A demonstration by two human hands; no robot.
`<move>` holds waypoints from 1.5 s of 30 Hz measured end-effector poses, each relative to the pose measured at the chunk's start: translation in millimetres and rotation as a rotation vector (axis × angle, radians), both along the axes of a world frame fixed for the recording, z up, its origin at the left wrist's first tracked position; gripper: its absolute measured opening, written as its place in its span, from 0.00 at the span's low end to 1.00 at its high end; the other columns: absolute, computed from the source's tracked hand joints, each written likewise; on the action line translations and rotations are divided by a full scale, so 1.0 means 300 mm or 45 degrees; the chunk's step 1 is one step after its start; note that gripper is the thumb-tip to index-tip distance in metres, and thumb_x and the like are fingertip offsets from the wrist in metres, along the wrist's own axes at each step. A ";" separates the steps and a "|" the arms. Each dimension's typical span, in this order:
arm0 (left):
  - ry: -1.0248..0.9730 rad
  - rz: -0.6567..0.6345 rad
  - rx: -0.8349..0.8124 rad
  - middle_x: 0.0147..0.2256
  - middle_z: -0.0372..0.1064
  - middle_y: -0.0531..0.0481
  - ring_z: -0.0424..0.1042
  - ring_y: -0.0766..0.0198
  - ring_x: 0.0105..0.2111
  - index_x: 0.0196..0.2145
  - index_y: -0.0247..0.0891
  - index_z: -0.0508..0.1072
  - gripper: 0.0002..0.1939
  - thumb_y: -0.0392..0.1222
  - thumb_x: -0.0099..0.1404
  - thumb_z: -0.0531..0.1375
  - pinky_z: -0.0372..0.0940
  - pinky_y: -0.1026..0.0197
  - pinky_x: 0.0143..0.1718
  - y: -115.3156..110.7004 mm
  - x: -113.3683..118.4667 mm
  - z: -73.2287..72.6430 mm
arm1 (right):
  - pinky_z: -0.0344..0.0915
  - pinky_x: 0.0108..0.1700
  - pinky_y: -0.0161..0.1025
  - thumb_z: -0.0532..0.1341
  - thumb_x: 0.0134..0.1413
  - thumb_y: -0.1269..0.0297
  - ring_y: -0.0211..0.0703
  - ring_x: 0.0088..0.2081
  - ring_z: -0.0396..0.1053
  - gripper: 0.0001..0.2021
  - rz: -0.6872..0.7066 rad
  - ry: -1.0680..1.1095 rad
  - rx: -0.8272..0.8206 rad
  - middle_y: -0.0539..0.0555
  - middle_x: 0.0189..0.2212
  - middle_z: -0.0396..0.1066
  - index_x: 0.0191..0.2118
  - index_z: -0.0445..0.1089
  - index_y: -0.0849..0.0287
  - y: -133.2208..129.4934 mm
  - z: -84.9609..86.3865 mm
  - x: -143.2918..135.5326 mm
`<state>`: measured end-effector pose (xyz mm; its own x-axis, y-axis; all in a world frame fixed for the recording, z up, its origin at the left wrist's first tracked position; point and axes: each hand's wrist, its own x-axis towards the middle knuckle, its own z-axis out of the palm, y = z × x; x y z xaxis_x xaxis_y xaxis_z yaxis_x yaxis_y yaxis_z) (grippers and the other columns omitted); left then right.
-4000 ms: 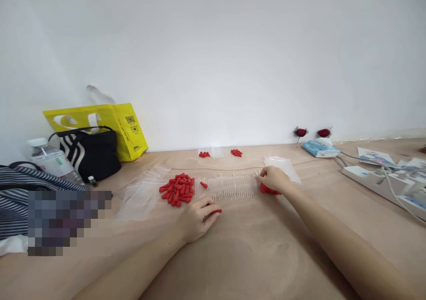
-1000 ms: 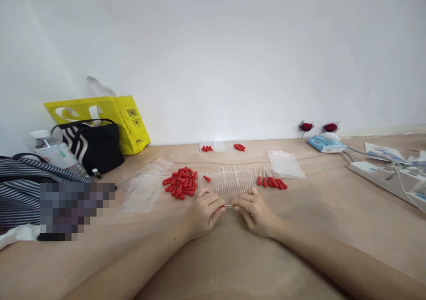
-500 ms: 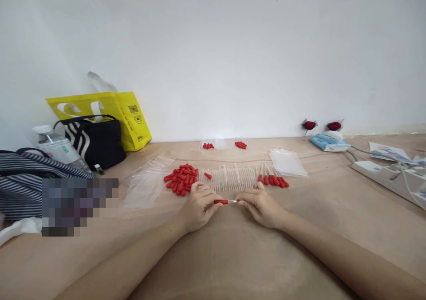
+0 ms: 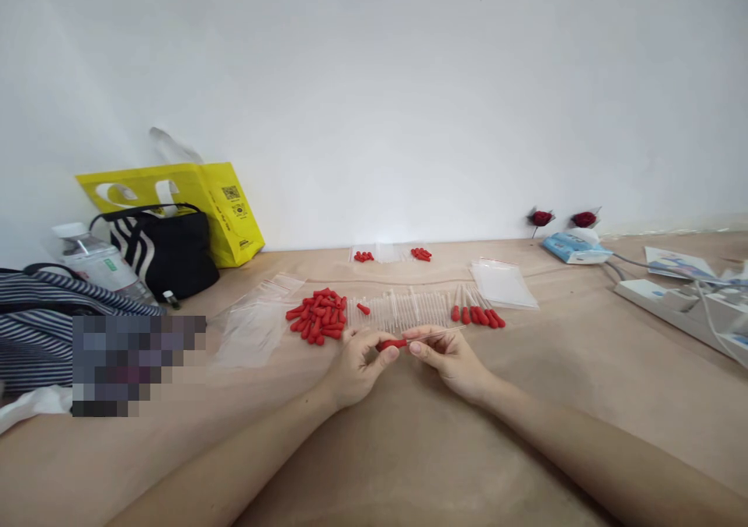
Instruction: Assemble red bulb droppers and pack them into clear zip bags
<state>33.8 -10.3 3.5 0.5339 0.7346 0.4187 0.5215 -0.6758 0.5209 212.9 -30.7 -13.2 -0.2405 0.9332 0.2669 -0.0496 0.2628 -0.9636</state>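
My left hand [image 4: 358, 365] is closed on a red rubber dropper bulb [image 4: 392, 344], pinching its round end between thumb and fingers. Thumb and fingers of my right hand [image 4: 454, 362] pinch a thin glass dropper tube [image 4: 449, 330] beside the bulb's narrow end. The tube points to the right; my right fingertips cover where it meets the bulb. Just beyond my hands lies a row of clear glass tubes [image 4: 403, 307], with a single red bulb [image 4: 363, 309] on it. A heap of red bulbs [image 4: 315, 316] is left of the row, and several droppers with bulbs fitted [image 4: 481, 315] are right of it.
Clear zip bags [image 4: 251, 328] lie on the left, another bag [image 4: 503, 284] on the right. Small groups of red bulbs [image 4: 421, 254] are by the wall. A yellow bag [image 4: 234, 231], black bag [image 4: 187, 254] and bottle [image 4: 102, 262] stand left; tissues [image 4: 576, 247] and a power strip [image 4: 666, 309] are right.
My right hand has slid along the tube to the bulb's narrow end, so its fingers now meet the bulb. More of the tube shows beyond my right fingers.
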 end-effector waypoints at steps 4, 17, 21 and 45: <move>0.055 -0.031 0.035 0.35 0.71 0.52 0.68 0.60 0.36 0.40 0.42 0.69 0.12 0.47 0.60 0.55 0.52 0.54 0.43 -0.007 0.003 0.004 | 0.63 0.35 0.38 0.54 0.49 0.49 0.40 0.32 0.66 0.17 -0.216 -0.114 0.164 0.52 0.28 0.70 0.32 0.67 0.58 0.036 0.003 0.005; 0.111 0.183 0.032 0.33 0.71 0.53 0.67 0.59 0.37 0.32 0.41 0.70 0.04 0.39 0.58 0.56 0.48 0.50 0.43 0.023 -0.014 -0.015 | 0.59 0.31 0.35 0.57 0.45 0.64 0.43 0.30 0.67 0.10 -0.747 -1.295 -0.083 0.57 0.28 0.72 0.30 0.72 0.63 0.316 0.120 0.392; 0.149 0.260 0.155 0.32 0.70 0.53 0.66 0.59 0.36 0.30 0.42 0.71 0.04 0.38 0.58 0.56 0.48 0.52 0.40 0.040 -0.032 -0.015 | 0.59 0.34 0.38 0.58 0.43 0.63 0.48 0.35 0.68 0.13 -0.804 -1.498 -0.165 0.61 0.33 0.72 0.36 0.72 0.63 0.318 0.082 0.358; 0.732 0.064 0.304 0.37 0.68 0.49 0.63 0.57 0.41 0.31 0.41 0.72 0.07 0.31 0.56 0.57 0.48 0.52 0.44 0.278 -0.064 0.101 | 0.52 0.42 0.49 0.55 0.48 0.65 0.47 0.30 0.68 0.11 -0.694 -1.753 -0.425 0.56 0.17 0.68 0.21 0.69 0.62 0.320 0.123 0.198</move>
<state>14.7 73.2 33.9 0.6899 0.6863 0.2303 0.7077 -0.7064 -0.0148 272.2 65.5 23.9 0.2655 0.9583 -0.1060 0.9397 -0.2817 -0.1936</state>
